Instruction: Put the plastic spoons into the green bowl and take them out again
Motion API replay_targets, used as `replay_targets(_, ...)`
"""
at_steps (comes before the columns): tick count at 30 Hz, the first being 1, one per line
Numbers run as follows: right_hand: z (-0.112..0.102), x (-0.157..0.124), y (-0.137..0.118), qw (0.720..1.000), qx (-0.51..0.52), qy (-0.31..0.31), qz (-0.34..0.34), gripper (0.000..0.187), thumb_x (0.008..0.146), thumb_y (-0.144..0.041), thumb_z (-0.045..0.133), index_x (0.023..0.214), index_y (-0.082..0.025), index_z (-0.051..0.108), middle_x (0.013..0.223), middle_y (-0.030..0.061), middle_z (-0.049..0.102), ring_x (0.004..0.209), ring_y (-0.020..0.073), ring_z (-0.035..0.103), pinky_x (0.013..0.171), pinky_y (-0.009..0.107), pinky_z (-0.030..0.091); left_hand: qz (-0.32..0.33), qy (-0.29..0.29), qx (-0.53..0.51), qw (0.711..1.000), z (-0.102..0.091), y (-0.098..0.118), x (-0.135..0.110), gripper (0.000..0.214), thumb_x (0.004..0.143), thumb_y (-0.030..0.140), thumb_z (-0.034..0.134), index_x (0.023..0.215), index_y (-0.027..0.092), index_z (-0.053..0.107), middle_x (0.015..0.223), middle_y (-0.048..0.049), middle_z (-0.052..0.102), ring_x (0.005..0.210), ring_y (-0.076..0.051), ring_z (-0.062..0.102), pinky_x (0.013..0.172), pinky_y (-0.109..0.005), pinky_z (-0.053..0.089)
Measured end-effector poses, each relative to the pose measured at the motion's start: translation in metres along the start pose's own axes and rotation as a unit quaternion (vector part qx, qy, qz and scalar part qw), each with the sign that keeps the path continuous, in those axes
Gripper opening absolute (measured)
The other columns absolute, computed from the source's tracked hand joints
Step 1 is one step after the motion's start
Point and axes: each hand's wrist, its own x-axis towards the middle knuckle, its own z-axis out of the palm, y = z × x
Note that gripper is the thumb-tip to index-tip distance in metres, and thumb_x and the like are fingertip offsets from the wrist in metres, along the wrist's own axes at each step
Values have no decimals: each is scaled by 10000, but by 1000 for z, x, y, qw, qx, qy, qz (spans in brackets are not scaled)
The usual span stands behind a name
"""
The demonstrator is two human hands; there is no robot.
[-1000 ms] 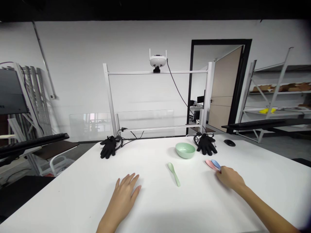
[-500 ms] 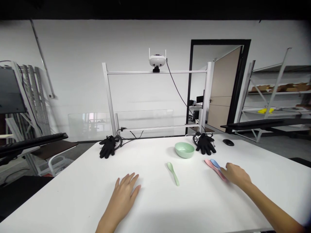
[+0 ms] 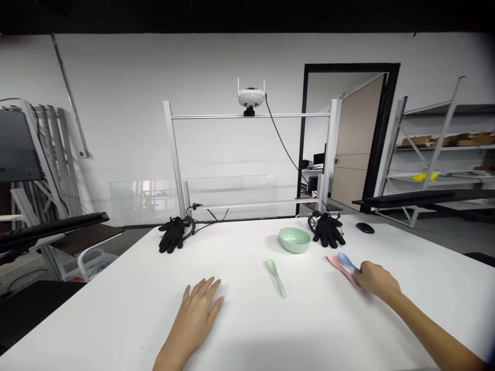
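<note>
My left hand (image 3: 199, 309) lies flat on the white table (image 3: 116, 309) with its fingers spread and nothing in it. My right hand (image 3: 377, 281) is closed over the handle of a blue spoon (image 3: 345, 259), which rests against a pink spoon (image 3: 340, 268) lying beside it. A green spoon (image 3: 276, 277) lies alone between my hands. Behind it stands a pale green bowl (image 3: 294, 239), which looks to have nothing in it.
Two black gloves with cables lie at the table's back, one on the left (image 3: 172, 233) and one on the right (image 3: 328, 230). A black mouse (image 3: 365, 227) sits far right. An aluminium frame (image 3: 249, 116) carrying a white device stands behind the table.
My right hand has slid a little to the right along the two spoons, and its fingers have closed on the blue spoon's handle. My left hand has stayed put.
</note>
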Motion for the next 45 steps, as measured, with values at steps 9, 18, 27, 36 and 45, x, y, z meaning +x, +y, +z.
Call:
replay_targets(9, -5, -32, -45, 998, 20, 10, -59, 352, 889, -448, 464, 822, -182, 684, 959, 181, 716, 832, 302, 681, 685, 372, 463, 3, 0, -3, 1000, 0, 2, 0, 539, 1047, 501, 338, 1497, 269, 522, 1570, -70, 513, 1482, -308, 412, 1221, -591, 272)
replay_targets(18, 10, -65, -90, 994, -9, -22, -105, 315, 917, -329, 411, 959, -176, 682, 1259, 179, 657, 939, 265, 683, 747, 363, 473, 2, -1, 0, 1000, -5, 3, 2, 548, 1043, 499, 342, 1502, 258, 520, 1577, -71, 502, 1489, -308, 401, 1221, -592, 270)
replay_targets(27, 31, -59, -96, 992, -18, -27, -119, 270, 912, -314, 479, 929, -143, 688, 1030, 177, 718, 965, 294, 690, 780, 378, 479, -2, -1, -2, 1000, -6, 3, 1, 549, 1042, 497, 339, 1498, 256, 526, 1574, -71, 507, 1491, -308, 399, 1222, -591, 273)
replay_targets(36, 37, -61, -95, 992, -14, -21, -123, 275, 916, -318, 454, 931, -149, 671, 1044, 182, 716, 951, 301, 691, 748, 382, 481, 1, 6, -4, 1000, -6, 3, 2, 545, 1041, 499, 347, 1497, 261, 528, 1569, -74, 514, 1487, -315, 403, 1216, -590, 283)
replay_targets(45, 36, -62, -93, 992, -7, -11, -127, 381, 951, -455, 444, 910, -163, 685, 1011, 177, 733, 937, 305, 698, 742, 388, 494, 0, 4, -5, 1000, -7, 4, 2, 535, 1043, 486, 350, 1492, 259, 529, 1569, -73, 514, 1485, -310, 408, 1221, -589, 274)
